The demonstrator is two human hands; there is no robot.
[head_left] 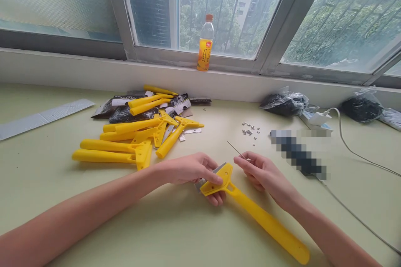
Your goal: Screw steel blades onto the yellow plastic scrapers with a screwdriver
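My left hand (pixel 200 172) is closed on the head of a yellow scraper (pixel 266 215), thumb on top and fingers beneath. A grey metal blade (pixel 219 167) shows along the edge of that head. The scraper's long handle slants down to the right over the table. To the right of the head, my right hand (pixel 261 172) pinches a thin metal rod (pixel 235 149), which points up and to the left; its tip touches nothing. Whether it is a hex key or another tool, I cannot tell. Several small screws or nuts (pixel 247 132) lie scattered beyond my right hand.
More yellow scrapers (pixel 109 156) lie piled at the left, with black packets (pixel 131 114) behind. A drink bottle (pixel 204 46) stands on the sill. At the right are a blurred dark object (pixel 297 154), bagged black items (pixel 285 102), a white charger (pixel 318 119) and cables. A grey strip (pixel 46 117) lies far left.
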